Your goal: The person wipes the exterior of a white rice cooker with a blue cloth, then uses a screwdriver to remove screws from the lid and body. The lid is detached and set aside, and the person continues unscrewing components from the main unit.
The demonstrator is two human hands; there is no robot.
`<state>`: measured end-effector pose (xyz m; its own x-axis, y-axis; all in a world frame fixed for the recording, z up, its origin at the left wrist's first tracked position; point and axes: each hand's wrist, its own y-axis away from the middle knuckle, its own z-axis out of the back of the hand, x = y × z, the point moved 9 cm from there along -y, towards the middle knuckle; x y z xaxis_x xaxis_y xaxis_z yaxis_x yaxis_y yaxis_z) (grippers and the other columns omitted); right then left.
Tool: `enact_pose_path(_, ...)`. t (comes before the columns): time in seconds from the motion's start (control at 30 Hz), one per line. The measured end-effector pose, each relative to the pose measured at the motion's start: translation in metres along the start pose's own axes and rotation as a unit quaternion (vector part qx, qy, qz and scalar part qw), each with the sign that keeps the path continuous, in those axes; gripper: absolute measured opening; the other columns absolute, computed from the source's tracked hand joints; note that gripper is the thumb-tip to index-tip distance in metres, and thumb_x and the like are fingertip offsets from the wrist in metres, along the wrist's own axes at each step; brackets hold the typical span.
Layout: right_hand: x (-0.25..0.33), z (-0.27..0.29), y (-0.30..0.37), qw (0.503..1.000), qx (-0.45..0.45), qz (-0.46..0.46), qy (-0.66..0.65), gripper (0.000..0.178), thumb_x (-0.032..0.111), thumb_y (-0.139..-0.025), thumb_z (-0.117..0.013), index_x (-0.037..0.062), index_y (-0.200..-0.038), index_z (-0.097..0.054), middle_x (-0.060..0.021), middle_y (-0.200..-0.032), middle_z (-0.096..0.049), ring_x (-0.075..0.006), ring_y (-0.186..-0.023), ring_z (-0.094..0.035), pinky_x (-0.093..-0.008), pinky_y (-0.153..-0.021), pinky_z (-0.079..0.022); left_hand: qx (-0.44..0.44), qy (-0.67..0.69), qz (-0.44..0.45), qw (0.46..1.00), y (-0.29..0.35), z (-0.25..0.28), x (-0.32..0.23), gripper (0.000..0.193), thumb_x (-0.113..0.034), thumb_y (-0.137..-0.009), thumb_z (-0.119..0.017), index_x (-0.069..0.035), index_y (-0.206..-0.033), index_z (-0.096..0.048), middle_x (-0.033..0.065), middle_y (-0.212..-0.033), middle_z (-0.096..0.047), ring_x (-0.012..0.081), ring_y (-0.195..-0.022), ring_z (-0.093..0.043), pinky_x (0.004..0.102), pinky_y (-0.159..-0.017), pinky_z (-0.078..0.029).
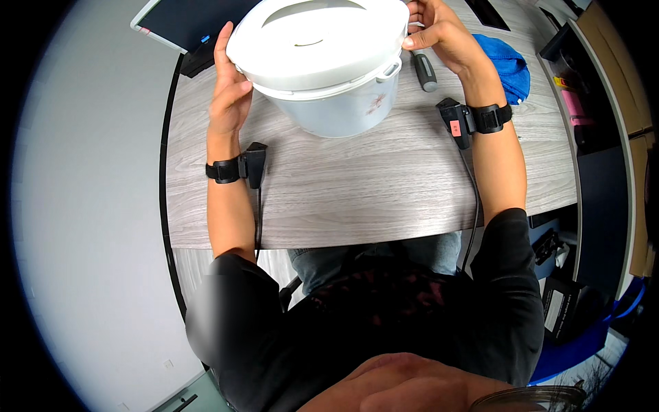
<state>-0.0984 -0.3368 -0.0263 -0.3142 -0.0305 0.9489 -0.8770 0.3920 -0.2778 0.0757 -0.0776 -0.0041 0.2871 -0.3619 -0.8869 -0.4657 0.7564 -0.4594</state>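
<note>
From my remote seat, the head view is the one I have, and it looks down onto a pale wood-grain desk. At its far side, near the top of my picture, I see a white lidded container between the two hands. Its oval lid sits on top, and a clip shows at the right of the rim. I can't tell whether the base rests on the desk or is raised.

The left hand is half open against the container's left side, fingers reaching up along it and thumb near the rim. The right hand is at the right end, its thumb by the lid's edge and its other fingers bent; I can't make out how firmly either one grips.

Just below the right hand a grey tool handle lies on the desk, and a blue cloth is bunched beyond that wrist. Each wrist wears a black strap, with a small black device on the left and another on the right. A dark screen stands at upper left.
</note>
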Motion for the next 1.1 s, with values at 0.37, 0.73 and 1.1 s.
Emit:
enact_pose_path(0.37,0.025,-0.027,0.011,0.995,0.091,0.029,0.031,0.099,0.003,-0.063,-0.09,0.0021,-0.15,-0.041,-0.0102,-0.142,-0.053,-0.0226,-0.136,-0.047,-0.0375,-0.113,-0.04,-0.016,-0.058,-0.048,0.997,-0.006,0.014,0.006,0.123,-0.061,-0.063,-0.091,-0.011,-0.158,-0.03,0.0184,-0.152,-0.044,0.0341,-0.147,-0.038,0.0502,-0.121,-0.034)
enact_pose_path(0.73,0.037,-0.029,0.016,0.994,0.056,0.009,0.089,0.099,0.01,-0.062,-0.094,0.0023,-0.149,-0.046,-0.0093,-0.142,-0.055,-0.0219,-0.134,-0.049,-0.0377,-0.111,-0.042,-0.03,-0.063,-0.056,0.996,-0.006,0.014,0.002,0.128,-0.063,-0.056,-0.093,-0.008,-0.155,-0.034,0.0181,-0.151,-0.046,0.0326,-0.146,-0.04,0.0482,-0.12,-0.037)
enact_pose_path(1.1,0.033,-0.023,0.013,0.995,0.081,0.02,0.046,0.105,0.009,-0.06,-0.096,0.0,-0.151,-0.044,-0.012,-0.146,-0.054,-0.0232,-0.136,-0.049,-0.0381,-0.113,-0.041,-0.021,-0.062,-0.062,0.996,-0.005,0.006,0.0,0.128,-0.06,-0.059,-0.094,-0.009,-0.158,-0.029,0.0209,-0.153,-0.043,0.0356,-0.146,-0.038,0.0495,-0.119,-0.037)
